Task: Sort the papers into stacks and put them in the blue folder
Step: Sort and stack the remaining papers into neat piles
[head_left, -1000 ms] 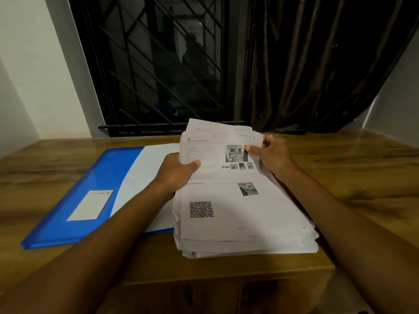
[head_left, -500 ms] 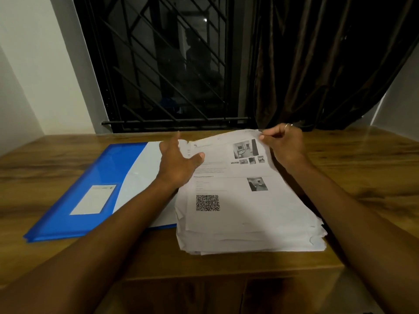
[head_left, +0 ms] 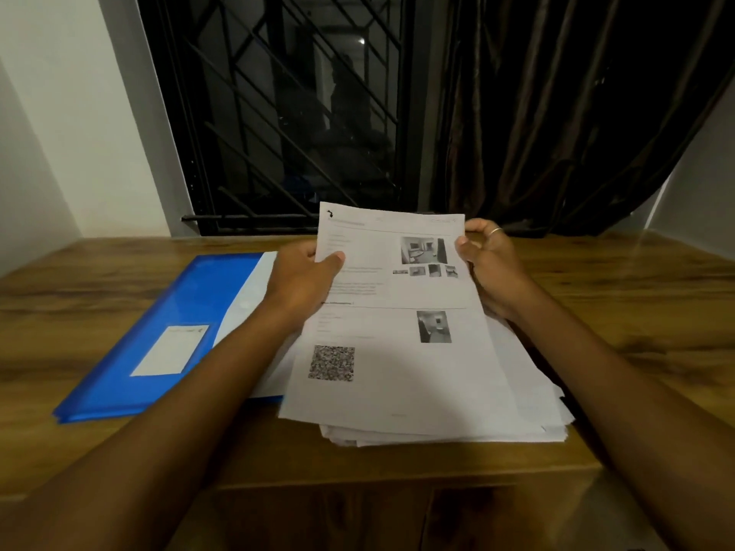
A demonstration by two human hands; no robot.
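Observation:
A printed sheet [head_left: 397, 344] with small photos and a QR code is raised at its far end above a thick, loose pile of white papers [head_left: 533, 415] near the table's front edge. My left hand [head_left: 302, 284] pinches the sheet's left edge near the top, thumb on the front. My right hand [head_left: 493, 264], wearing a ring, grips its top right corner. The blue folder [head_left: 167, 312] lies flat to the left, with a white label on its cover and a white page showing along its right side, partly under my left forearm.
The wooden table [head_left: 620, 312] runs to a wall with a barred dark window [head_left: 278, 113] and a brown curtain [head_left: 557, 113] behind. The table's front edge lies just below the pile.
The top sheet, which lay bent back over the pile, now stands lifted and straightened. Both hands have moved up to hold its upper edges.

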